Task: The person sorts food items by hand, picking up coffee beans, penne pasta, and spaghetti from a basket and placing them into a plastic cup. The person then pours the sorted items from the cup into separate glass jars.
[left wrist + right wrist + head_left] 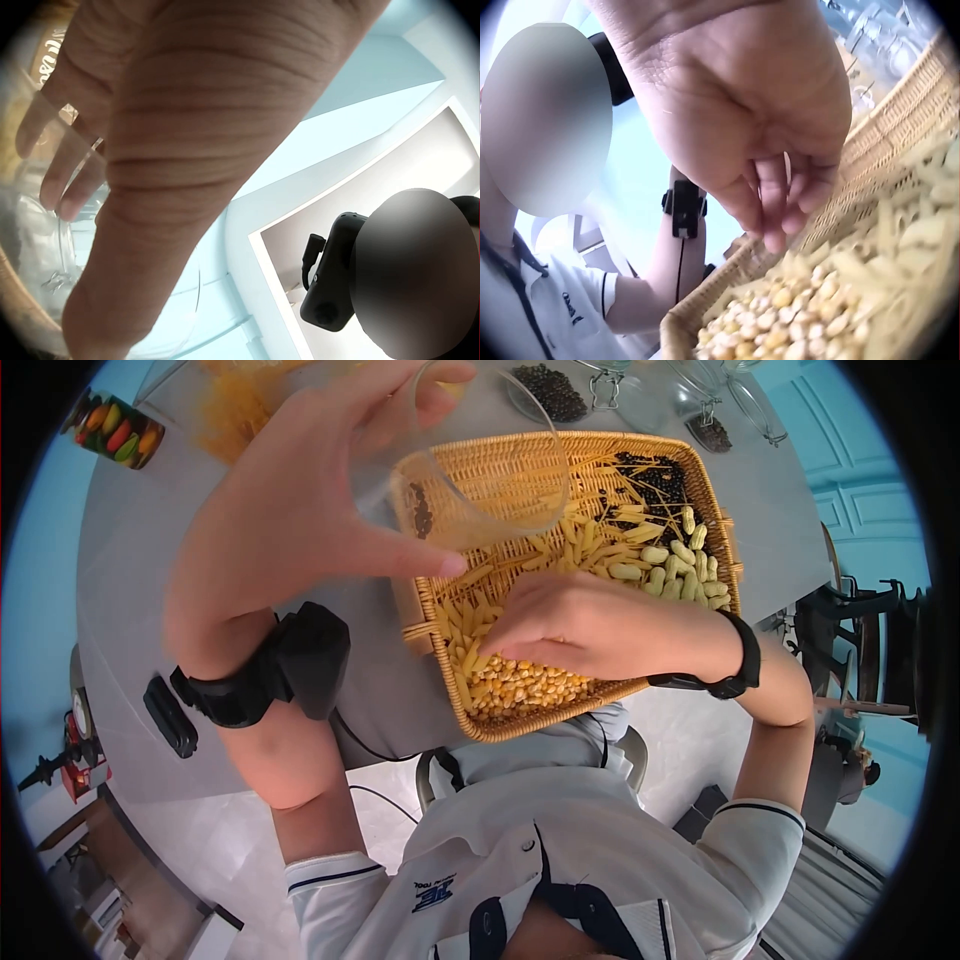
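Note:
My left hand (300, 500) grips a clear glass jar (480, 525), tilted over the left part of a wicker basket (716, 490); a few dark bits show through its glass. In the left wrist view the left hand (172, 135) is curved round the glass. My right hand (590, 625) is low in the basket, beside corn kernels (530, 688) and pasta tubes (458, 622). The right wrist view shows the right hand (765, 120) with thumb and fingertips bent together above the corn (780, 322), nothing visible between them. Peanuts (685, 575) and black beans (660, 475) lie further right.
Behind the basket stand glass jars, one with dark beans (550, 395), another with dark contents (708, 432). A jar of colourful pieces (118, 430) is at the far left. A black device (170, 715) lies on the grey table (130, 610), near a cable.

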The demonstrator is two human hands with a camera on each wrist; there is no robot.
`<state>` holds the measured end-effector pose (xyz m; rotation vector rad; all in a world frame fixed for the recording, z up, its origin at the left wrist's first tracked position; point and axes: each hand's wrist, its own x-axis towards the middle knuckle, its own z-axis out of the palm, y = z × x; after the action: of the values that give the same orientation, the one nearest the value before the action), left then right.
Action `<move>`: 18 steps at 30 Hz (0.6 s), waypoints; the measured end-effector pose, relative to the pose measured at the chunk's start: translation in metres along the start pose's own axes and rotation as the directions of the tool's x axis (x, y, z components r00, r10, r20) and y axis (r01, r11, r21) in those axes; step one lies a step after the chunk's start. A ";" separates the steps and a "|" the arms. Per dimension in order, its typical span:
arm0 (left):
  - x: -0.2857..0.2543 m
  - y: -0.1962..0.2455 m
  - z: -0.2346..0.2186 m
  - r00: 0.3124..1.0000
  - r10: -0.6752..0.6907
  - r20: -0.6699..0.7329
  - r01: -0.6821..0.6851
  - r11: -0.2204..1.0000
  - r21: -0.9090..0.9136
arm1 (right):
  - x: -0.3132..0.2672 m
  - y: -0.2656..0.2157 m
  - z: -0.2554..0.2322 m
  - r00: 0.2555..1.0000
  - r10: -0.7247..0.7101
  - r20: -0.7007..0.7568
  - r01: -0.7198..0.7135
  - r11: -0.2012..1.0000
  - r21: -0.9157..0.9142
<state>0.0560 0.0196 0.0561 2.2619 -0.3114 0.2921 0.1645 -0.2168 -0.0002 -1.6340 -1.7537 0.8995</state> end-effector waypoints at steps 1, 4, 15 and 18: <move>0.001 0.006 0.001 1.000 0.004 -0.014 -0.003 1.000 0.024 | 0.003 0.001 0.006 1.000 0.001 0.016 -0.001 1.000 -0.013; 0.002 0.022 0.006 0.998 -0.026 -0.055 0.030 0.996 0.081 | 0.012 0.013 0.008 0.994 -0.096 -0.048 0.087 0.982 -0.168; 0.004 -0.025 0.001 0.983 0.179 -0.045 -0.181 0.982 -0.059 | 0.019 0.003 -0.002 0.973 -0.229 -0.021 0.212 0.930 -0.300; 0.002 -0.024 -0.007 0.992 0.123 0.027 -0.124 0.992 0.015 | 0.022 0.003 0.011 0.946 -0.310 0.091 0.323 0.889 -0.326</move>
<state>0.0645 0.0396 0.0439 2.2683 -0.4654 0.3308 0.1558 -0.1956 -0.0104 -1.4679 -2.2155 0.4971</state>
